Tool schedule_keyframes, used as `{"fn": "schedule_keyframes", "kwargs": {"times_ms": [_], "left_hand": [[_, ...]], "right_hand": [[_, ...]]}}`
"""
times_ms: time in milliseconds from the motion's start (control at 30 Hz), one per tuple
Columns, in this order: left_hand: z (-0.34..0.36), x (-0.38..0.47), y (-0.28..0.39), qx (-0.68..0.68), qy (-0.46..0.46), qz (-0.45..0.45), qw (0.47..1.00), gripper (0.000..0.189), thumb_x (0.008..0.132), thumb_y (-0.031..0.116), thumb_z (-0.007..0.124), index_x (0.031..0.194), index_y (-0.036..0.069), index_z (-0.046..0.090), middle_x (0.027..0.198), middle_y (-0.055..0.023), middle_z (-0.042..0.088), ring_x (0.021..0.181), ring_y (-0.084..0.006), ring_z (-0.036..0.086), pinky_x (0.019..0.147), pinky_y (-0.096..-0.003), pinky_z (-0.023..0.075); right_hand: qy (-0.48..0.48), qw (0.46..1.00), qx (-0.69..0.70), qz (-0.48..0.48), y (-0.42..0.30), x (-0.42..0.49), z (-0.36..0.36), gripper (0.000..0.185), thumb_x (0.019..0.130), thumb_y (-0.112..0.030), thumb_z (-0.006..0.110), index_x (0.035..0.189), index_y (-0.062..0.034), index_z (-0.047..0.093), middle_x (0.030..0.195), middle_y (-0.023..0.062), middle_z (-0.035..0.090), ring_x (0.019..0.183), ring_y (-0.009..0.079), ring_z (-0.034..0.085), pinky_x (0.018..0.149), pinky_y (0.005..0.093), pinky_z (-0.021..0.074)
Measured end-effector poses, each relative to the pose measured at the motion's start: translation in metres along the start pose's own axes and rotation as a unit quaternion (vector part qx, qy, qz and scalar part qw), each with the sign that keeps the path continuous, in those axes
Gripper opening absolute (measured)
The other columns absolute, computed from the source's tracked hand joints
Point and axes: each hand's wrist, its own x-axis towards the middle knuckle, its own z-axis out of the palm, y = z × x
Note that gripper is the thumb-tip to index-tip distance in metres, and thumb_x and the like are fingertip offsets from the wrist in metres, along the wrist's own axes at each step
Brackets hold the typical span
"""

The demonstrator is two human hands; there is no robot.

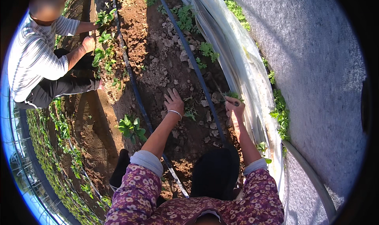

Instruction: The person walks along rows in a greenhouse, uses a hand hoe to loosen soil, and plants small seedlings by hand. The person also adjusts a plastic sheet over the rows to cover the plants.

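My left hand (174,102) lies palm down on the dark soil (160,76) with its fingers spread, holding nothing. Just right of it are some thin-leaved green weeds (191,110), which look loose or wilted. My right hand (235,110) grips the round handle (236,103) of a small hand tool, between a dark drip hose (204,87) and the plastic film. Its thin shaft (218,87) points away from me toward the ground; I cannot make out the tip. A green weed (231,94) stands right beside the tool and my fingers.
A second hose (134,85) runs to the left, with a leafy plant (131,128) beside it. Another person (44,53) squats at the far left among plants. Bunched clear plastic film (245,56) borders the bed on the right, beyond it grey ground cover (314,76) and a curved pipe (311,171).
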Motion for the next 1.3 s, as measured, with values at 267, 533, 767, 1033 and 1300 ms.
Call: {"fn": "schedule_keyframes", "kwargs": {"times_ms": [267,533,767,1033,1300], "left_hand": [[0.018,-0.005,-0.002,0.008,0.041,-0.002,0.999,0.078,0.073,0.01,0.056,0.132,-0.013,0.01,0.137,-0.0337,0.01,0.118,-0.0524,0.029,0.088,-0.0526,0.0378],[0.014,0.001,0.004,-0.001,0.031,-0.003,1.0,0.071,0.077,0.013,0.053,0.133,-0.009,0.015,0.138,-0.0313,0.01,0.119,-0.0508,0.029,0.089,-0.0553,0.0349],[0.009,-0.003,-0.004,0.002,0.018,-0.003,1.0,0.074,0.075,0.012,0.054,0.132,-0.012,0.012,0.137,-0.0338,0.009,0.12,-0.0526,0.026,0.09,-0.0543,0.0355],[0.024,-0.004,0.006,0.006,0.049,-0.004,0.999,0.063,0.08,0.011,0.049,0.132,-0.008,0.02,0.138,-0.0316,0.012,0.119,-0.0511,0.029,0.088,-0.055,0.0362],[0.018,-0.001,0.003,-0.001,0.053,-0.02,0.998,0.064,0.079,0.011,0.049,0.132,-0.01,0.019,0.137,-0.0328,0.013,0.117,-0.0528,0.03,0.088,-0.0572,0.0343]], "right_hand": [[0.101,0.935,-0.264,-0.215,-0.023,0.109,0.128,0.015,0.065,-0.006,0.063,0.079,-0.0008,0.066,0.07,0.0154,0.063,0.068,0.0277,0.062,0.067,0.0342,0.0471],[0.047,0.985,-0.163,-0.011,-0.065,0.144,0.142,0.018,0.066,-0.005,0.062,0.084,-0.0024,0.067,0.069,0.0143,0.064,0.06,0.0198,0.061,0.056,0.0305,0.0467],[0.157,0.927,-0.264,-0.213,-0.01,0.092,0.118,0.016,0.068,-0.007,0.063,0.083,-0.0048,0.068,0.074,0.0136,0.065,0.07,0.0263,0.063,0.068,0.0347,0.0486],[0.163,0.912,-0.358,-0.118,-0.096,0.188,0.225,0.015,0.063,-0.009,0.053,0.069,0.0013,0.062,0.078,0.024,0.061,0.078,0.0386,0.059,0.071,0.0419,0.0466],[0.067,0.946,-0.24,-0.206,-0.025,0.16,0.157,0.017,0.067,-0.008,0.061,0.081,-0.0043,0.069,0.076,0.0146,0.065,0.073,0.0252,0.063,0.072,0.0328,0.0484]]}}
